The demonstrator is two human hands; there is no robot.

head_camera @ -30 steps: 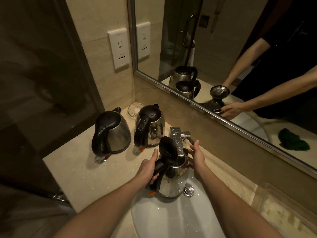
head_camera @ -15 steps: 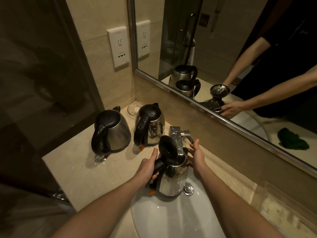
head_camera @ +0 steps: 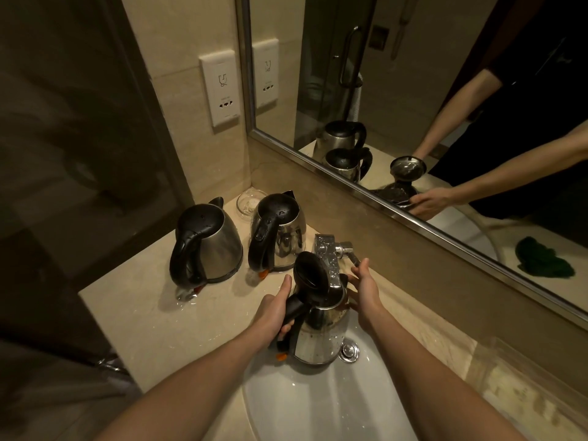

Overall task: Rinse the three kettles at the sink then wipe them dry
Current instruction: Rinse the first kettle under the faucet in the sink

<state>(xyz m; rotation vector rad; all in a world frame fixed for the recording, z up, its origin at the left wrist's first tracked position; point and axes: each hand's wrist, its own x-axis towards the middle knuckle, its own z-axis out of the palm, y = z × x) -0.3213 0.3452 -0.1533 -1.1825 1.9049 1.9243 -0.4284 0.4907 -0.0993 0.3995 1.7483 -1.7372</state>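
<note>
One domed steel kettle (head_camera: 321, 335); left hand (head_camera: 273, 313) grips its black handle (head_camera: 294, 308); right hand (head_camera: 366, 291), fingers straight, touches its side.

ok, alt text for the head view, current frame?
A person holds an open-lidded kettle under the faucet over the white sink, left hand gripping its black handle, right hand open against its far side. The far-left kettle and middle kettle stand closed on the counter beside it, below a mirror.

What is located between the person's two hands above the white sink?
In the head view, a steel kettle with an open black lid: the left hand grips its handle, the right hand touches its far side.
</note>
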